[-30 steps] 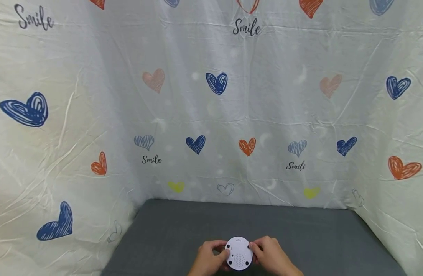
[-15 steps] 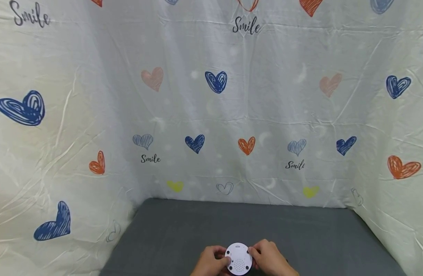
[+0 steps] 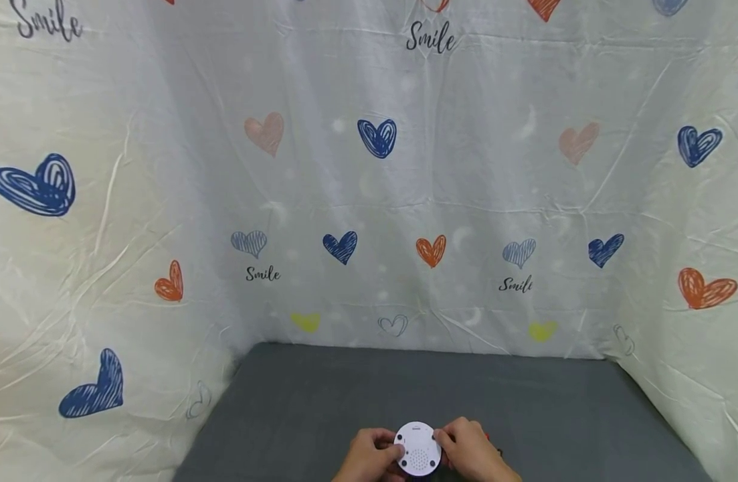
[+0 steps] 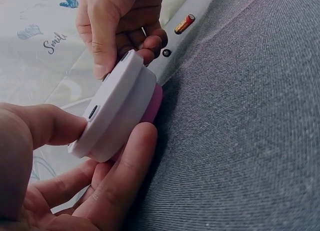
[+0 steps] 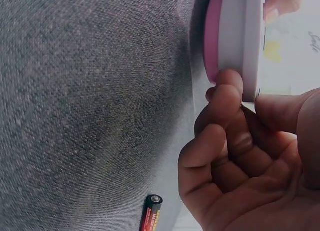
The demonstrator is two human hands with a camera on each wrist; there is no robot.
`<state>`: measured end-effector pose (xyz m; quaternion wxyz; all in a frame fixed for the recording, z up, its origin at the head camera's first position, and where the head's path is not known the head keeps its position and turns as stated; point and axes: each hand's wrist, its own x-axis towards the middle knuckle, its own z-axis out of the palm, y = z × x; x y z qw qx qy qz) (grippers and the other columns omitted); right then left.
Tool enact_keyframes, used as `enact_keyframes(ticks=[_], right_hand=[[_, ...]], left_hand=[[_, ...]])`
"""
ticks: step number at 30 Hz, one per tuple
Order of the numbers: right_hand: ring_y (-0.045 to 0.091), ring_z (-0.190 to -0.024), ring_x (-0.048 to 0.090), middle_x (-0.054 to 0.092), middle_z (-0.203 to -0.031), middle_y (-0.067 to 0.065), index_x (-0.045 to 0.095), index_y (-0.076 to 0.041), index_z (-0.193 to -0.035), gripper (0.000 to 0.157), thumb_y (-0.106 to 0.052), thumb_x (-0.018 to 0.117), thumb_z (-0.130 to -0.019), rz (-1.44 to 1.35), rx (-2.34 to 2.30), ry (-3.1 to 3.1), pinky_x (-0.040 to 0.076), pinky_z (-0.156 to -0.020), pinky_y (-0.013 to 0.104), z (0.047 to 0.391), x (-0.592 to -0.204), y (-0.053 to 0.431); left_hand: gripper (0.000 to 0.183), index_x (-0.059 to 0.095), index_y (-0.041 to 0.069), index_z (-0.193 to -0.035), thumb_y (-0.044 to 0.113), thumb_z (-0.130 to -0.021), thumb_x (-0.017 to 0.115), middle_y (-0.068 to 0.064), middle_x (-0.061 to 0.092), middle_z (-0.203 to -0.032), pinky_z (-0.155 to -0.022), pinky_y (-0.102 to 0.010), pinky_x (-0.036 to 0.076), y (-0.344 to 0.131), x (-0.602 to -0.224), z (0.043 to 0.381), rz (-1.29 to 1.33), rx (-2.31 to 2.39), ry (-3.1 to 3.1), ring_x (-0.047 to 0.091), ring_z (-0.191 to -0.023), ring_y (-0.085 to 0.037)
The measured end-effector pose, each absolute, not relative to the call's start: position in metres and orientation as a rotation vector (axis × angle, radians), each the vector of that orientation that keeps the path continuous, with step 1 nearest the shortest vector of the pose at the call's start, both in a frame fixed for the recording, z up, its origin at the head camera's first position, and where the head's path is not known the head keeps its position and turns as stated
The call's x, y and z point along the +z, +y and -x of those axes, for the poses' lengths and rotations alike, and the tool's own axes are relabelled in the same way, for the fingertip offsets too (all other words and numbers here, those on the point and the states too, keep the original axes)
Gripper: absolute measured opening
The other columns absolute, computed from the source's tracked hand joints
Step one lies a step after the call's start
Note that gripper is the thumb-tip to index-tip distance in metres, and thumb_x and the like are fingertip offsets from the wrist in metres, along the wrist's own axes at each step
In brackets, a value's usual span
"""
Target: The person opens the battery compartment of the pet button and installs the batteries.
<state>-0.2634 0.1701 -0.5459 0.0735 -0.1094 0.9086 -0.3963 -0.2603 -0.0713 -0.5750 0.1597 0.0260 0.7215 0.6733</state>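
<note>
A round device (image 3: 417,449) with a white back is held up between both hands near the bottom of the head view. Dark round feet and a patch of small holes mark that back; its other side is pink, as both wrist views show. My left hand (image 3: 371,455) grips the left edge, thumb on the white back and fingers underneath. On the opposite edge my right hand (image 3: 472,450) pinches the rim between thumb and curled fingers. The pink face is mostly hidden.
A red and black battery (image 4: 185,24) lies on the grey cloth surface (image 3: 320,388) beyond the right hand. The end of a second battery (image 4: 166,53) shows closer to that hand. White curtains (image 3: 429,167) printed with hearts enclose the back and sides.
Both hands and the device have dropped slightly in the head view, while the backdrop has shifted up. Bits of the batteries now show beside the right hand. The grip looks the same.
</note>
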Motion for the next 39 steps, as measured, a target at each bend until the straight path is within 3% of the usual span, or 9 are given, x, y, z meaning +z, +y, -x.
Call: enact_keyframes(ticks=[6, 14, 23, 30, 39], right_hand=[[0.01, -0.06, 0.052, 0.059, -0.064, -0.007, 0.071, -0.017, -0.073, 0.033, -0.024, 0.067, -0.105, 0.337, -1.089, 2.823, 0.037, -0.05, 0.026, 0.264, -0.544, 0.168], [0.003, -0.075, 0.064, 0.075, -0.09, -0.006, 0.08, -0.012, -0.101, 0.007, -0.016, 0.075, -0.099, 0.51, -1.092, 2.963, 0.055, -0.061, 0.026, 0.266, -0.536, 0.164], [0.015, -0.092, 0.072, 0.079, -0.104, 0.004, 0.079, -0.006, -0.112, 0.023, -0.009, 0.085, -0.09, 0.874, -0.938, 3.062, 0.064, -0.074, 0.034, 0.263, -0.526, 0.151], [0.014, -0.1, 0.069, 0.079, -0.11, 0.002, 0.078, -0.008, -0.118, 0.029, -0.011, 0.087, -0.09, 0.945, -0.875, 3.019, 0.065, -0.081, 0.035, 0.264, -0.529, 0.144], [0.013, -0.097, 0.068, 0.078, -0.107, 0.0, 0.078, -0.009, -0.115, 0.032, -0.008, 0.089, -0.085, 1.009, -0.79, 3.074, 0.064, -0.081, 0.034, 0.265, -0.532, 0.138]], left_hand=[[0.029, 0.068, -0.014, -0.119, 0.002, -0.096, 0.071, -0.014, 0.075, -0.092, -0.062, -0.035, 0.072, -0.07, -0.576, 0.258, -0.057, 1.967, 2.04, 0.08, -0.068, -0.024], [0.032, 0.068, -0.015, -0.121, 0.003, -0.096, 0.071, -0.015, 0.076, -0.093, -0.063, -0.035, 0.072, -0.072, -0.578, 0.258, -0.051, 1.976, 2.009, 0.079, -0.068, -0.021], [0.032, 0.067, -0.017, -0.122, 0.003, -0.096, 0.071, -0.015, 0.076, -0.096, -0.063, -0.037, 0.072, -0.071, -0.579, 0.257, -0.091, 2.012, 1.999, 0.079, -0.069, -0.023], [0.029, 0.07, -0.014, -0.12, 0.002, -0.096, 0.072, -0.014, 0.077, -0.093, -0.063, -0.036, 0.072, -0.07, -0.579, 0.256, -0.076, 2.016, 1.999, 0.078, -0.067, -0.02], [0.028, 0.07, -0.014, -0.118, 0.001, -0.095, 0.072, -0.013, 0.078, -0.091, -0.063, -0.036, 0.072, -0.069, -0.578, 0.255, -0.07, 2.025, 2.006, 0.078, -0.067, -0.02]])
